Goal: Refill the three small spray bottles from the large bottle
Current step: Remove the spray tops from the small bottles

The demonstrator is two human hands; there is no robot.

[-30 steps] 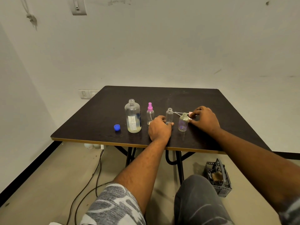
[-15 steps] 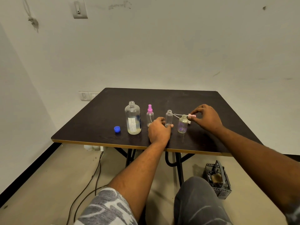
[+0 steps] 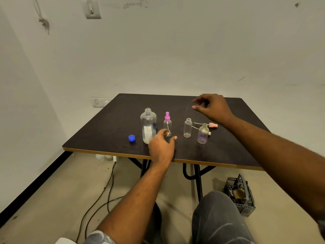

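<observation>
Three small bottles stand in a row on the dark table (image 3: 105, 131), and two have bare necks: the middle bottle (image 3: 187, 128) and the right-hand bottle (image 3: 203, 134). The pink-topped bottle (image 3: 167, 124), at the left of the row, has its sprayer on. Just left of it stands the large bottle (image 3: 148, 125), open, with its blue cap (image 3: 131, 138) lying on the table to its left.

The left hand (image 3: 161, 147) sits low at the near side, in front of the gap between the large bottle and the pink-topped one. Its fingers are loosely curled and grip nothing that I can see. The right hand (image 3: 213, 108) hovers over the far part of the table, fingers slack and apart, empty too.

Looks like the pour comes next. Take the large bottle round its body, bring its mouth right down to a small neck, steady that small bottle with the other hand, and tip slowly. Those openings are narrow, so a thin stream is the way.

Watch the clutter: a pink sprayer head (image 3: 213, 125) with its dip tube lies just beyond the open bottles, easy to sweep aside. The pink-topped bottle stands close enough to the large one to get knocked on the lift. A black crate (image 3: 241, 196) and cables (image 3: 105, 191) lie on the floor, out of the way.
</observation>
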